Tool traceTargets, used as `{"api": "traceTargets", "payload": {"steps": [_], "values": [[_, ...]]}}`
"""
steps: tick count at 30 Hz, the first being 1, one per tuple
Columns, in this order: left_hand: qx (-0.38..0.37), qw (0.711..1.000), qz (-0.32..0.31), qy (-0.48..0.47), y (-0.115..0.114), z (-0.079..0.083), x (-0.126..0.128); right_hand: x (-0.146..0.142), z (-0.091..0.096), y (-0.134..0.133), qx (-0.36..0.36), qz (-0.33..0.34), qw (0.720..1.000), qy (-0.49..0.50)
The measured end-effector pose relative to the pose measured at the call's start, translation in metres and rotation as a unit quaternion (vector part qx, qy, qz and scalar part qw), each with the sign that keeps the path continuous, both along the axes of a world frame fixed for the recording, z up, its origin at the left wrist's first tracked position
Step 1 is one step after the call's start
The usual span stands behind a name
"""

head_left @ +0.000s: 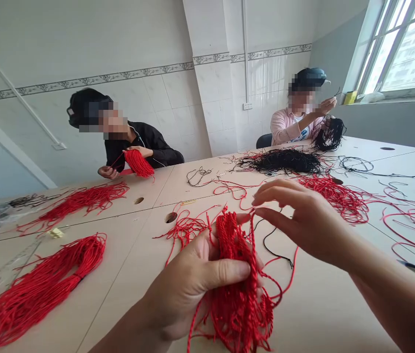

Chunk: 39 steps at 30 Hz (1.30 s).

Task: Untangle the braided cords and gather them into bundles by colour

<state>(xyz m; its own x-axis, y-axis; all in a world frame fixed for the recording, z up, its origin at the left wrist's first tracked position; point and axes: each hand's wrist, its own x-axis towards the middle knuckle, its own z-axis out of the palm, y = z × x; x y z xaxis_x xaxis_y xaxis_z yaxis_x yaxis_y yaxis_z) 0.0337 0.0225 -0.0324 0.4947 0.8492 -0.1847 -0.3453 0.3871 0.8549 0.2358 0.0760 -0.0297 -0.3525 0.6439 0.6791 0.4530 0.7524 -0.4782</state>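
Red braided cords (237, 279) hang bunched in the left hand (193, 279), its thumb clamped across them, just above the pale table (321, 309). The right hand (303, 220) pinches one strand at the bunch's top, its other fingers spread. Around them lie a long red hank (41, 284), a black heap (284, 161), tangled red strands (336, 196) and a loose black cord (272, 247) beneath the right hand.

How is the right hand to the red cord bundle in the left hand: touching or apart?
Touching. In the head view, the right hand pinches a strand at the top of the red cord bundle.
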Motion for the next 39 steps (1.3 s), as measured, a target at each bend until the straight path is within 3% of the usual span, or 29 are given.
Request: {"api": "traceTargets", "payload": {"steps": [3,6,8,11,14,16,21,27,30,34,39], "values": [[-0.017,0.998,0.056,-0.026,0.002,-0.001,0.003,-0.002,0.001,-0.005,0.039,-0.061,0.997,-0.026],[-0.001,0.994,0.101,-0.043,0.003,-0.002,0.006,-0.004,0.005,-0.018,-0.097,0.023,0.995,-0.030],[0.014,0.993,0.109,-0.050,0.003,-0.001,0.008,-0.007,0.006,-0.025,-0.192,0.087,0.976,-0.060],[0.024,0.992,0.115,-0.048,0.003,0.000,0.009,-0.012,0.004,-0.026,-0.261,0.118,0.956,-0.066],[0.008,0.989,0.149,-0.018,0.004,0.000,0.007,-0.009,0.003,-0.017,-0.311,0.159,0.937,0.007],[-0.009,0.985,0.170,0.005,0.005,0.001,0.005,-0.004,0.004,-0.010,-0.342,0.182,0.915,0.110],[-0.011,0.983,0.185,0.016,0.005,0.003,0.003,0.003,0.009,0.002,-0.386,0.217,0.809,0.387],[-0.005,0.981,0.191,0.022,0.006,0.004,-0.002,0.000,0.012,0.003,-0.423,0.244,0.766,0.419],[0.012,0.977,0.210,0.026,0.010,0.005,-0.005,0.004,0.015,0.005,-0.405,0.223,0.760,0.456],[0.016,0.966,0.258,0.022,0.018,0.009,-0.010,0.008,0.020,0.004,-0.400,0.203,0.773,0.448],[0.010,0.962,0.271,0.033,0.030,0.013,-0.019,0.010,0.019,0.004,-0.376,0.180,0.793,0.444]]}}
